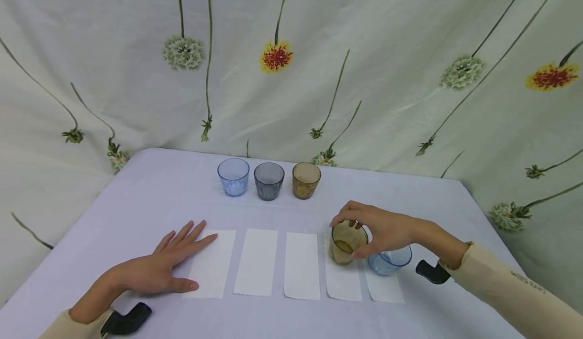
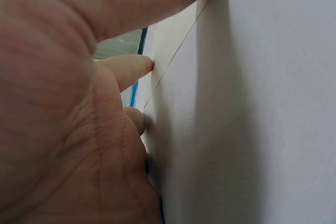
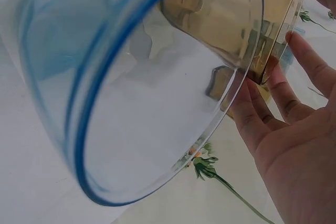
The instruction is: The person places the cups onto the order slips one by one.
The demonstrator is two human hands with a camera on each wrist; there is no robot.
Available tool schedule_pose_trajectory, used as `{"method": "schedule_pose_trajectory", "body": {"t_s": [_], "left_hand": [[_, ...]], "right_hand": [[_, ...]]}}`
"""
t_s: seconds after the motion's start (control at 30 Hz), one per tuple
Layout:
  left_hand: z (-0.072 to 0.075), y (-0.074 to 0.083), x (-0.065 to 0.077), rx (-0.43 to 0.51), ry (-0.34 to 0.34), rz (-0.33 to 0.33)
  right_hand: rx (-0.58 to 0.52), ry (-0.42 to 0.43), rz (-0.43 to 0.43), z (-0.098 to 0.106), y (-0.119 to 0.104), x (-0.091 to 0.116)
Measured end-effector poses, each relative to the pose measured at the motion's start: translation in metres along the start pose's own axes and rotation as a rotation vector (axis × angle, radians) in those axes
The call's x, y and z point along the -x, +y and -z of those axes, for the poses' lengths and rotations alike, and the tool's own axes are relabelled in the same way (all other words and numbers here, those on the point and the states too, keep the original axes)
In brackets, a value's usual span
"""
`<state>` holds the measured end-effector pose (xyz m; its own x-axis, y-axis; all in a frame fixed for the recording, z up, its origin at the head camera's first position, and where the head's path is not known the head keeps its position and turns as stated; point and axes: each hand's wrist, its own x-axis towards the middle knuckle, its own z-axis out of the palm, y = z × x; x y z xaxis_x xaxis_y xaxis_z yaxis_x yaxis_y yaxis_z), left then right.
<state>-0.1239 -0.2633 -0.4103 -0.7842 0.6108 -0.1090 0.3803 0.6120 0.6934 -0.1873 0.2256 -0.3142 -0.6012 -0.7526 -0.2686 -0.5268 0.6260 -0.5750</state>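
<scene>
My right hand [image 1: 382, 226] grips an amber glass [image 1: 340, 254] near its rim, fingers on the far side and thumb on the near side. The glass is upright over the upper part of the fourth paper strip [image 1: 344, 286]. Just right of it, a clear blue glass [image 1: 384, 267] sits on the fifth strip [image 1: 387, 292], partly covered by the hand. This blue glass fills much of the right wrist view, with the amber one behind it. My left hand [image 1: 166, 265] rests flat with spread fingers, partly over the leftmost strip [image 1: 210, 270].
At the back of the white-covered table [image 1: 150, 192] three glasses stand in a row: blue [image 1: 234, 177], grey [image 1: 269, 182] and amber [image 1: 306, 181]. Two more paper strips, second [image 1: 256, 263] and third [image 1: 302, 266], lie in the middle. A flowered cloth [image 1: 387, 66] hangs behind.
</scene>
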Motion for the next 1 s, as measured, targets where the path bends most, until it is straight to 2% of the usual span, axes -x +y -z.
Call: {"method": "schedule_pose_trajectory", "body": {"t_s": [1.0], "left_hand": [[-0.0014,-0.0012,-0.0001,-0.014,0.008,-0.006]], "right_hand": [[0.043,0.011,0.057,-0.0059,-0.0011,-0.0016]]}}
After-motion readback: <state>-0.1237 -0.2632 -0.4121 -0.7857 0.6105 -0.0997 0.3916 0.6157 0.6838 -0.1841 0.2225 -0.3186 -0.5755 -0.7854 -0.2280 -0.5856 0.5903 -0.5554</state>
